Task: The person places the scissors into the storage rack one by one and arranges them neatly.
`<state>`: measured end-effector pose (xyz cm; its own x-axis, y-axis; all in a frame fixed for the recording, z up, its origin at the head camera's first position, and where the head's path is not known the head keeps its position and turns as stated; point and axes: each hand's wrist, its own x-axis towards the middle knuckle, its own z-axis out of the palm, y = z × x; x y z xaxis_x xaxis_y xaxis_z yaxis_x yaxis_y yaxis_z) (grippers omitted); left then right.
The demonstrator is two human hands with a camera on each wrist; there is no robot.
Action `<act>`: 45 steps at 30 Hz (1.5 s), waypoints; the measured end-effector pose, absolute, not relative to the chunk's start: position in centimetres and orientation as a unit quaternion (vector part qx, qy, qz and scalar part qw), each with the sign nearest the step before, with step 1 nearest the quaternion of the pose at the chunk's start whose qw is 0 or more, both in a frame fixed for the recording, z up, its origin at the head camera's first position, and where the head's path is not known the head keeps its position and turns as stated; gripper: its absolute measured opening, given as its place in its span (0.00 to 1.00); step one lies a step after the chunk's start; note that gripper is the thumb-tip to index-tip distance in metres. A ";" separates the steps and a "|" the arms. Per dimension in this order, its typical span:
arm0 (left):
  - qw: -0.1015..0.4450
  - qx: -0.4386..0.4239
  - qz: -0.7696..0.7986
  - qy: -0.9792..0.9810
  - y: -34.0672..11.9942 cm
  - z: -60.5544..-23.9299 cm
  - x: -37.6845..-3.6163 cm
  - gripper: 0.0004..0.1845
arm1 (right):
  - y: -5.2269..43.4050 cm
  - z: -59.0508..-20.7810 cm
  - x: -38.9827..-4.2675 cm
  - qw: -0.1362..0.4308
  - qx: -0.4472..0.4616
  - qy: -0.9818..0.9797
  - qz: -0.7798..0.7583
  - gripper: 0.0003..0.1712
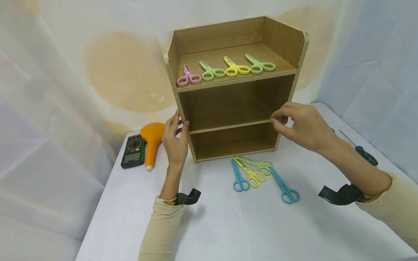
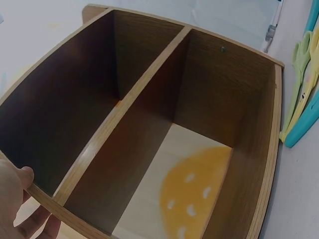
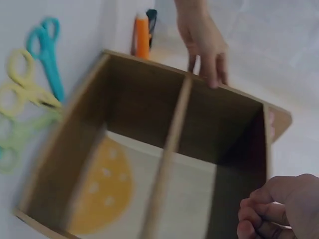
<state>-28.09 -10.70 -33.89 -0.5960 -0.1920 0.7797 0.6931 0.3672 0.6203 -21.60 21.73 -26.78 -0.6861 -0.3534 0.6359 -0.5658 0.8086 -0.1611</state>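
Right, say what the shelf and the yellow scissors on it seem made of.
The shelf looks like wood or laminated board, matt, from its brown grain. The yellow scissors seem smooth plastic: handles and blade share one colour; hidden metal is possible.

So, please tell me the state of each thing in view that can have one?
Wooden shelf: upright
Top scissors: four, all closed
Table scissors: four, all closed
Left hand: gripping shelf's side
Right hand: fingers curled, nothing visibly held
Multimeter: lying down; on or off, unclear
Orange tool: lying down
Screwdriver: lying down
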 end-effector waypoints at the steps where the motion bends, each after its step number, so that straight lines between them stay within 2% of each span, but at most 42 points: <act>1: 0.414 -0.175 -0.534 -0.716 -10.7 -33.9 -28.1 0.24 | 21.9 -27.7 -21.5 0.292 0.253 -0.904 0.181 0.06; 10: 0.422 -0.174 -0.533 -0.713 -10.9 -34.1 -28.2 0.24 | 23.7 -36.4 -23.0 0.201 0.231 -0.929 0.208 0.05; 16: 0.417 -0.176 -0.536 -0.713 -10.8 -34.3 -28.3 0.24 | 24.4 -39.9 -24.1 0.136 0.212 -0.943 0.217 0.06; 24: 0.419 -0.180 -0.535 -0.711 -10.6 -34.3 -28.4 0.24 | 25.1 -42.4 -26.0 0.077 0.173 -0.961 0.200 0.08; 29: 0.420 -0.182 -0.532 -0.712 -10.6 -34.1 -28.2 0.25 | 25.3 -43.6 -26.9 0.048 0.162 -0.966 0.196 0.06; 45: 0.416 -0.180 -0.530 -0.716 -10.7 -34.1 -28.3 0.25 | 24.6 -44.2 -28.1 0.044 0.214 -0.952 0.215 0.02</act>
